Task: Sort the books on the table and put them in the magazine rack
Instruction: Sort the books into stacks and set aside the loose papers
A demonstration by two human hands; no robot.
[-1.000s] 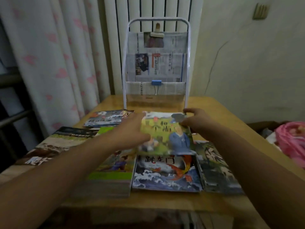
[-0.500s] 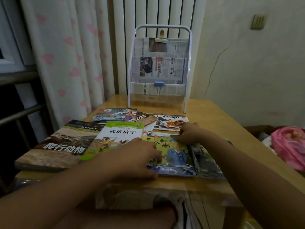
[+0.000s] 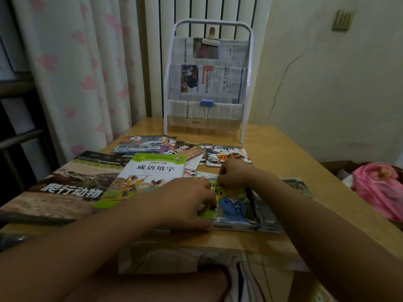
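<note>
The wooden table (image 3: 283, 153) is smooth and yellow-brown, and flat, shiny picture books lie all over it. At the far end stands the magazine rack (image 3: 208, 83), a white frame of round metal tube with paper pockets made of newspaper, held by a blue clip (image 3: 206, 103) and a pale clip (image 3: 210, 41). The left hand (image 3: 185, 203) lies on the picture book with a man in blue (image 3: 234, 205), fingers bent over its left edge and thumb along the near edge, gripping it. The right hand (image 3: 234, 174) is curled tight and pinches the top edge of that same book. This book sits on a small pile of thin books at the front of the table, a bit nearer the person than half a second ago, and both hands have come closer too. To the left lie a green-and-white book (image 3: 150, 171) and a big brown reptile book (image 3: 65, 186). More thin books (image 3: 226, 155) lie spread out just before the rack. A pink bundle (image 3: 379, 188) is at the right.
</note>
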